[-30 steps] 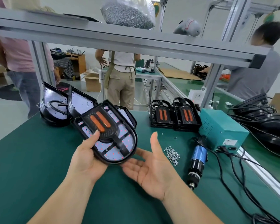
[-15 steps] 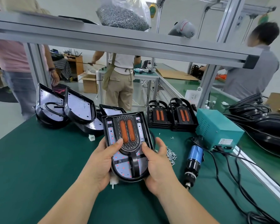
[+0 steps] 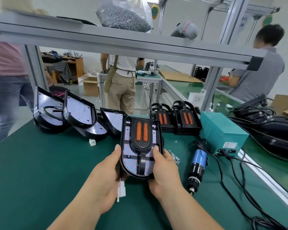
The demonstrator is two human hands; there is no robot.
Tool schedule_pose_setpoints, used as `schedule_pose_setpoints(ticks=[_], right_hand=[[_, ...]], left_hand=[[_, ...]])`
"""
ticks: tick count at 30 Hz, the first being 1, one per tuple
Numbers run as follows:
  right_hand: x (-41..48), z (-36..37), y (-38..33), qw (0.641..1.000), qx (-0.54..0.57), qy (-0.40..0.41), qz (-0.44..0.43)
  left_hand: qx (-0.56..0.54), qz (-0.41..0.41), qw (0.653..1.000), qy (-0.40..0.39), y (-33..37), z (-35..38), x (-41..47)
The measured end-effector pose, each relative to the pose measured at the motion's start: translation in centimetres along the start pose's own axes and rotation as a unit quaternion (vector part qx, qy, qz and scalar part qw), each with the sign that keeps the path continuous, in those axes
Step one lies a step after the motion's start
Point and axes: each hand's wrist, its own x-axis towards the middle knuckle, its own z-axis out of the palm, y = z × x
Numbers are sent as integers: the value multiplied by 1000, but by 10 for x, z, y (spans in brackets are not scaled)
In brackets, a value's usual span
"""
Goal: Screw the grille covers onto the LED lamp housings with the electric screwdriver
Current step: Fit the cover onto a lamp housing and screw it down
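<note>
Underside of lamp housing (image 3: 140, 146) hidden, cables (image 3: 259, 223) cut off, box label (image 3: 230, 144) unreadable

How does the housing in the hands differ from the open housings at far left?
The held housing has a grille cover with orange strips; the left housings show bare white boards. The left hand and right hand grip the held housing; the left housings lean together on the table. Both have black rounded shells.

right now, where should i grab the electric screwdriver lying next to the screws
Take the electric screwdriver around its blue barrel, coming from above with the right hand. It lies flat on the mat, bit end nearest you, cord trailing off the far end to the teal power box, so mid-body is clear.
</note>
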Motion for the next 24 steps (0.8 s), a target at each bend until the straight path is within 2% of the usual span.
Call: schedule_pose_setpoints(ticks=[5,7,10,13,15,19,22,24], right_hand=[[-11,7,9,995,-46,-86,26],[-13,8,11,990,-83,-114,25],[-16,8,9,979,-105,-152,90],[-17,8,4,960,-61,-212,174],[-18,7,2,948,-39,-245,198],[-15,8,3,956,2,-211,205],[-9,5,1,975,4,-159,152],[-6,2,-2,984,-20,-141,106]], left_hand=[[-162,20,987,-11,12,-2,2],[-180,28,983,14,15,-8,5],[-178,50,983,17,17,-16,6],[-181,68,981,1,21,-16,4],[-186,68,980,-9,22,-16,4],[-130,74,989,17,22,-16,10],[-27,63,997,29,16,-15,13],[-36,13,999,13,10,-16,12]])
